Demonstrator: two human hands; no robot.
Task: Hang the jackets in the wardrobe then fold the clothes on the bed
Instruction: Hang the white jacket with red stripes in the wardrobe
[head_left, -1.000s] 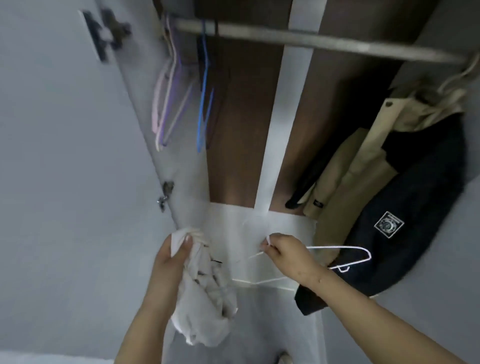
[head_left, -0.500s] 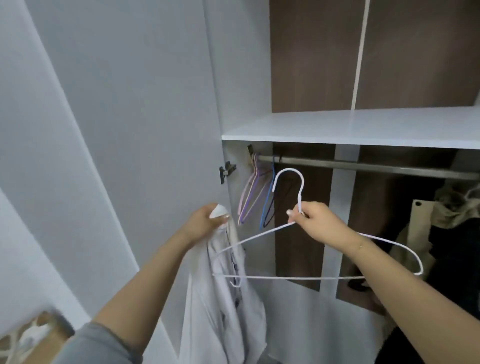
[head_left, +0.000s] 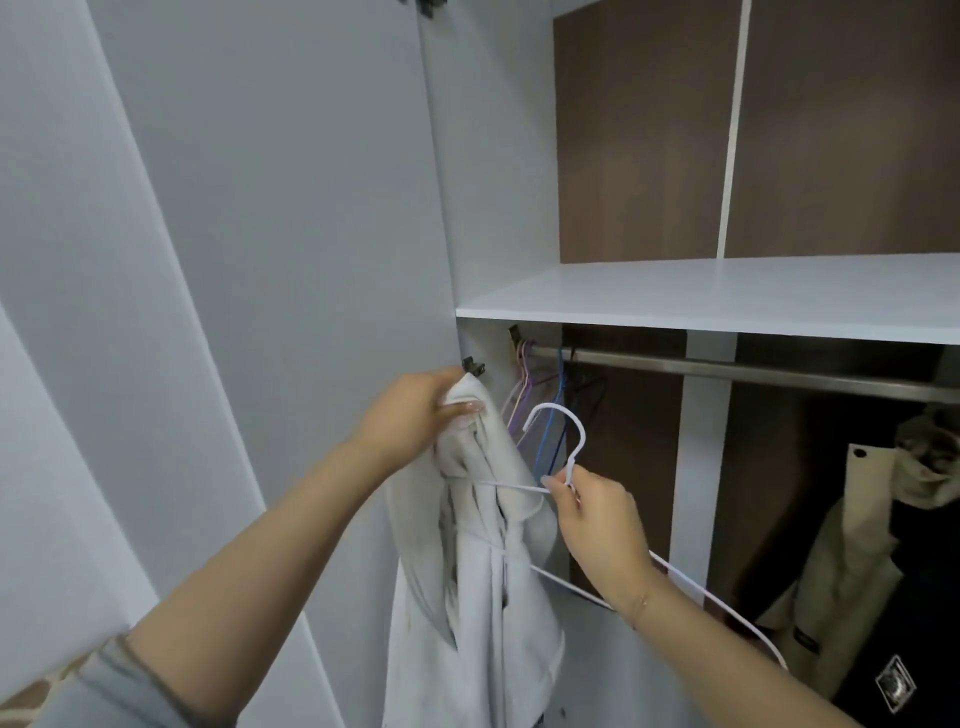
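At the wardrobe, two hands grip: left (head_left: 415, 415) one white jacket (head_left: 483, 571), right (head_left: 597, 525) one hanger (head_left: 558, 415).

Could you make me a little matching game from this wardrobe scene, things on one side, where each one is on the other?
Things:
1. white jacket
2. white hanger
3. blue hanger
4. beige and black jacket

Places:
A. hanging at the rail's left end
B. gripped by the left hand
C. hanging at the wardrobe's right
D. pinched by the right hand

Pairs: 1-B, 2-D, 3-A, 4-C
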